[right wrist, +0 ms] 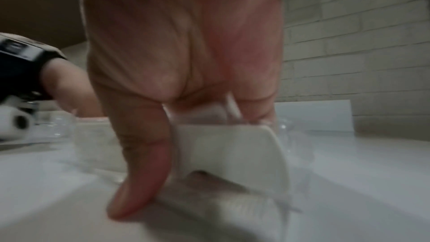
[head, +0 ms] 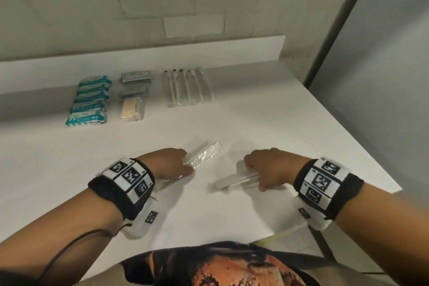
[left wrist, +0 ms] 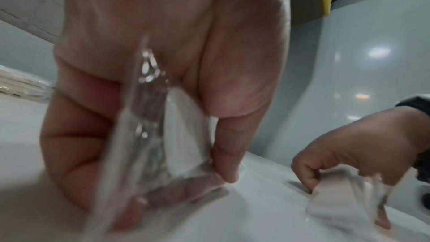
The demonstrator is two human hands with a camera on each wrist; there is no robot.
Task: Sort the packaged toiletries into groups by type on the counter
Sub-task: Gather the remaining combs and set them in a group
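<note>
My left hand (head: 178,165) grips one end of a white comb in a clear wrapper (head: 205,154), which points away to the upper right; the left wrist view shows that wrapped comb (left wrist: 179,135) pinched between thumb and fingers. My right hand (head: 267,169) holds a second wrapped comb (head: 236,182) low over the white counter (head: 278,123); that comb (right wrist: 232,150) fills the right wrist view under my thumb. At the back lie teal packets (head: 89,101), grey sachets (head: 135,81), a beige packet (head: 132,109) and wrapped toothbrushes (head: 188,87).
The counter's raised back ledge (head: 139,53) runs along a tiled wall. The counter's right edge (head: 348,132) drops off beside a grey panel. Bare counter lies between the sorted rows and my hands.
</note>
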